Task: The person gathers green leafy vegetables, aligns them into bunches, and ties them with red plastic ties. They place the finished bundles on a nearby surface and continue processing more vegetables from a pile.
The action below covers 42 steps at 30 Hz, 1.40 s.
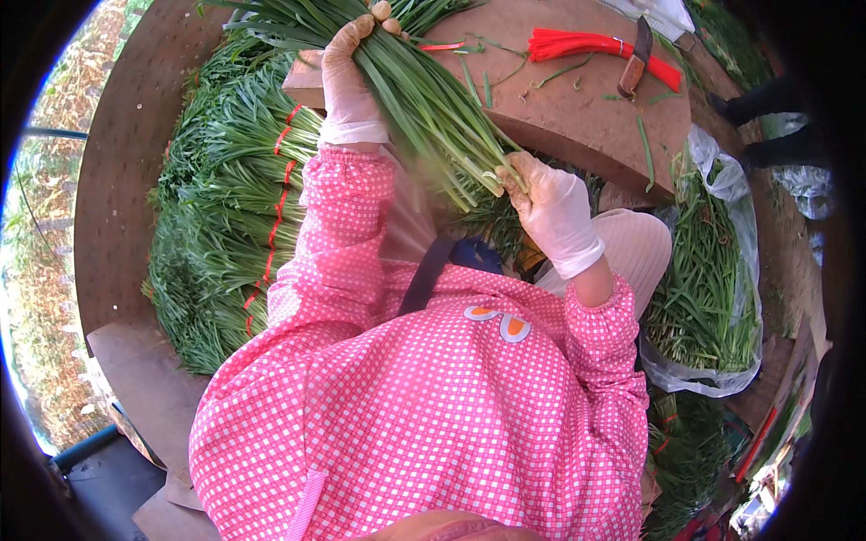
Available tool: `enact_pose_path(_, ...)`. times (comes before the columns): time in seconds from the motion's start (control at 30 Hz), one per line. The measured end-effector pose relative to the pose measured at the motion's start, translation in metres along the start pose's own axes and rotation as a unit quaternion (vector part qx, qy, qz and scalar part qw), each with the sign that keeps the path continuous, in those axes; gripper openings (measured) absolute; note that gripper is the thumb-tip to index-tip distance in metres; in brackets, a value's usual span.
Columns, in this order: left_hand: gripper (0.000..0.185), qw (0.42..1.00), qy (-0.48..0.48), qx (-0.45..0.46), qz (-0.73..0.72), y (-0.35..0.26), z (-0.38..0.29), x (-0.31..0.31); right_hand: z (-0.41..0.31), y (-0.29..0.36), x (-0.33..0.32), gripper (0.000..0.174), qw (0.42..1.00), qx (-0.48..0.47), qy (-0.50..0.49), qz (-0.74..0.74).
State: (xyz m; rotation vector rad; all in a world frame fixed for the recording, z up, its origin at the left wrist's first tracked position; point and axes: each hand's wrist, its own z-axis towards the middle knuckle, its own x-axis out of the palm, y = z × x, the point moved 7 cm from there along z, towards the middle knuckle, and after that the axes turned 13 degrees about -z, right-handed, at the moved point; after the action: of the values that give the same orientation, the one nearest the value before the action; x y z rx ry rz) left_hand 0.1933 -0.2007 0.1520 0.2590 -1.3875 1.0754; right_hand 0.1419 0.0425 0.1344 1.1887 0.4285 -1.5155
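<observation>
Both hands wear thin, stained whitish gloves. My left hand (pixel 352 78) grips a loose bunch of long green leafy stalks (pixel 426 108) around its upper part, near the board's edge. At the bunch's pale lower ends, my right hand (pixel 544 196) pinches some stalk ends between thumb and fingers. Beyond the bunch, on the brown board (pixel 588 128), lies a bundle of red strips (pixel 575 46). A knife with a wooden handle (pixel 632 71) rests across those strips. Cut green bits are scattered on the board.
Green bundles tied with red bands (pixel 237 203) are stacked at the left. A clear plastic bag (pixel 741 196) of loose green stalks (pixel 707 284) stands at the right. More tied greens (pixel 690 446) lie below it. A person's dark-clad legs (pixel 778 125) show at the upper right.
</observation>
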Motion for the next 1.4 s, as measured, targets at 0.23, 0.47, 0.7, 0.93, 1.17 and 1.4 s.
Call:
enact_pose_path(0.23, 0.031, 0.994, -0.072, -0.071, 0.037, 0.025, 0.009, -0.006, -0.035, -0.030, 0.020, 0.016, 0.992, 0.066, 0.093, 0.060)
enact_pose_path(0.47, 0.025, 0.979, -0.167, -0.034, 0.115, 0.030, -0.007, -0.025, -0.056, -0.045, 0.019, 0.025, 0.957, 0.143, 0.164, 0.190)
enact_pose_path(0.7, 0.032, 0.992, -0.090, 0.076, 0.043, -0.010, 0.031, -0.013, -0.032, -0.009, -0.029, 0.028, 0.997, -0.015, -0.070, 0.007)
enact_pose_path(0.93, 0.025, 0.988, -0.138, 0.037, 0.058, 0.026, 0.007, 0.002, 0.018, 0.025, -0.027, 0.026, 0.973, 0.005, -0.224, -0.046)
enact_pose_path(1.17, 0.016, 0.986, -0.166, 0.022, 0.002, 0.006, 0.023, -0.028, -0.004, -0.014, -0.001, 0.017, 0.981, 0.056, -0.182, 0.036)
enact_pose_path(1.4, 0.008, 0.978, -0.194, 0.056, -0.048, -0.036, 0.036, -0.046, -0.055, -0.068, 0.059, 0.039, 0.898, 0.083, 0.357, -0.242)
